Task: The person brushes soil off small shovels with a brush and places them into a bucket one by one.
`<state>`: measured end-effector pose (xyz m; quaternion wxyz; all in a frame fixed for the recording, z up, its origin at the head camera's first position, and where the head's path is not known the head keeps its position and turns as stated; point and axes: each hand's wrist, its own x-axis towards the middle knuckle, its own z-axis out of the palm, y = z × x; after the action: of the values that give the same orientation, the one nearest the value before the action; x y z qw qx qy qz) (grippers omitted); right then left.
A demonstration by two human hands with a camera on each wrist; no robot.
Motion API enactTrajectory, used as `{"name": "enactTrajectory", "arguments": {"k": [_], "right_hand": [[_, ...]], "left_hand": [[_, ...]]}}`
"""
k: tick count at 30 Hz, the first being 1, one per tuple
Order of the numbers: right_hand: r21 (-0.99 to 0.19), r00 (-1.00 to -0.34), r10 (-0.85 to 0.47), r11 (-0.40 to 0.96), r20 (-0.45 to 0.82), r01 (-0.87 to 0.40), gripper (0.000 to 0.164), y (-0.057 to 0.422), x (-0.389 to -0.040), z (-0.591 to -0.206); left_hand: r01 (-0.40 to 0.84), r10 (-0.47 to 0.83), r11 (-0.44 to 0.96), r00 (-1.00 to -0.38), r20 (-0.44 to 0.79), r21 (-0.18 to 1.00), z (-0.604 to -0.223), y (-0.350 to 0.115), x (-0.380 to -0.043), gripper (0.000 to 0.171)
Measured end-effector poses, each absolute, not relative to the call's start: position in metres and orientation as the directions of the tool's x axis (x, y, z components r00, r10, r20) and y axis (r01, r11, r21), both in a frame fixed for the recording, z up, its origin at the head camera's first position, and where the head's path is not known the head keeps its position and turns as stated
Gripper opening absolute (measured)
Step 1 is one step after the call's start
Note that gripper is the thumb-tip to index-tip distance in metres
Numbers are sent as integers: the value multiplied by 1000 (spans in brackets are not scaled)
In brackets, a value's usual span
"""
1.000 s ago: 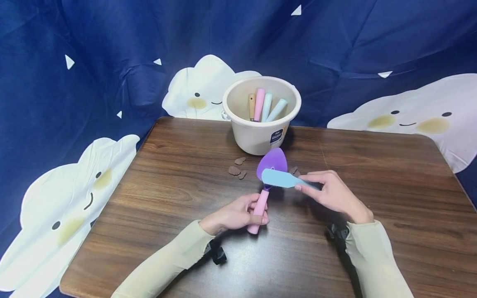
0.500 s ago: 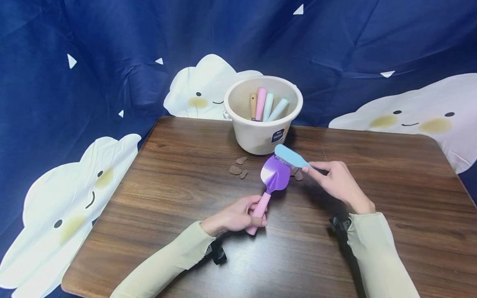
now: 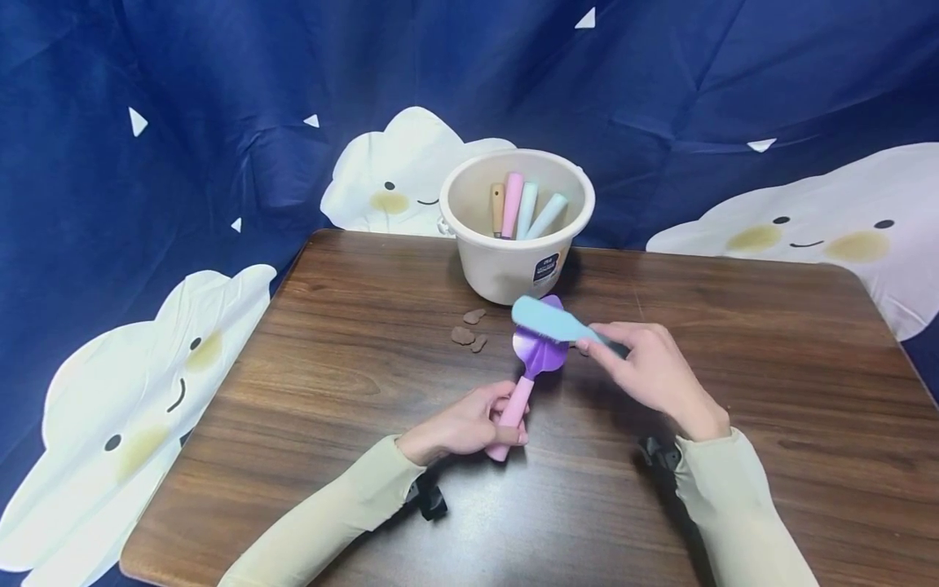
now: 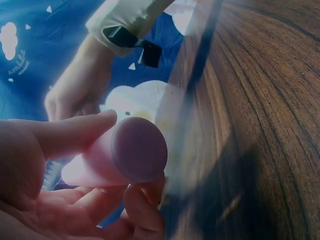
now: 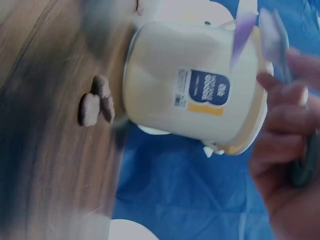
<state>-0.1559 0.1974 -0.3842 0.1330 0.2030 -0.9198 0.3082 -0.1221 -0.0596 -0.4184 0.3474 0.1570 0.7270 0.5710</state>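
Note:
In the head view my left hand [image 3: 462,424] grips the pink handle of a purple garden trowel [image 3: 539,356], its blade tilted up above the table in front of the bucket. The round butt of that trowel handle [image 4: 140,150] faces the left wrist camera. My right hand [image 3: 656,375] pinches the grip of a light blue brush [image 3: 550,319]. The brush lies across the upper blade, hiding part of it; bristles show faintly along its lower edge. Whether they touch the blade is hard to tell. In the right wrist view the brush [image 5: 274,37] is blurred.
A cream bucket [image 3: 506,265] stands at the back, holding several tool handles: wooden, pink and pale blue. Brown lumps [image 3: 462,335] lie on the wooden table [image 3: 352,367] left of the trowel; more brown lumps [image 5: 91,109] show in the right wrist view. A blue curtain hangs behind.
The brush moved from over the blade to its upper right edge, then back left across the blade. The trowel blade tipped, exposing its inner face, while my left hand stayed nearly in place.

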Motion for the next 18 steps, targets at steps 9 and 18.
{"name": "enactTrajectory", "arguments": {"k": [9,18], "right_hand": [[-387,-823,-447,731,351,-563,27,191,-145,-378],[-419,-894,-304,801,330,-427,31,193,-152,-374]], "left_hand": [[-172,642,287,-695,-322,942,-420,-61,-122,32],[-153,648,304,-691,-322,940,-418,-62,-120,29]]}}
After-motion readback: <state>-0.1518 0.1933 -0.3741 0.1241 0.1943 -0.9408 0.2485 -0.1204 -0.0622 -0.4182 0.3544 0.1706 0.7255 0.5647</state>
